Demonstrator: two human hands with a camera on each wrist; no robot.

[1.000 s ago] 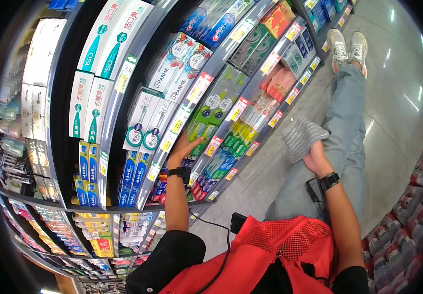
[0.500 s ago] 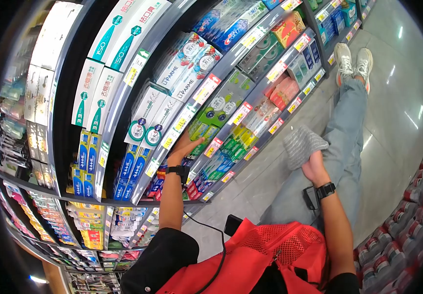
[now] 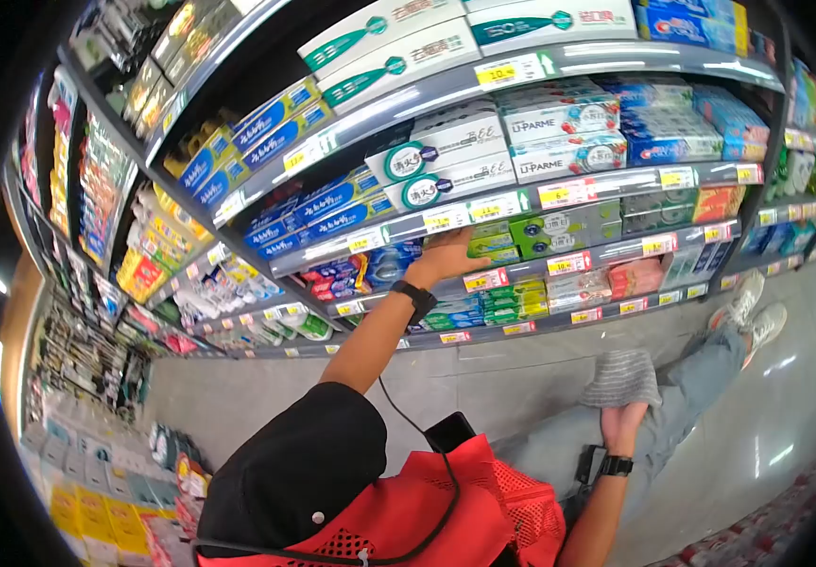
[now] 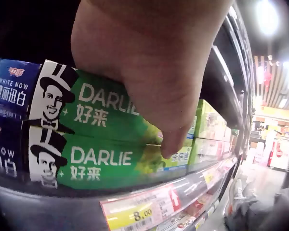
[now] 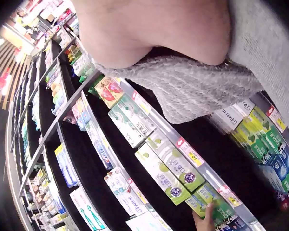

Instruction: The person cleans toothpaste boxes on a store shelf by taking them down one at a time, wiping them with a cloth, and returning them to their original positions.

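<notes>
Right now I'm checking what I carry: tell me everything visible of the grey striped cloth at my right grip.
The grey, pale-striped cloth looks like soft, fuzzy fabric. It is creased, reaching beyond the bare right grip, touching it and hiding its fingers; whether they pinch it cannot be seen. In the head view it partly overlaps the grey-blue trousers; contact there is unclear.

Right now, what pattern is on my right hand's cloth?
Grey cloth, pale stripes; clearest in the head view.
</notes>
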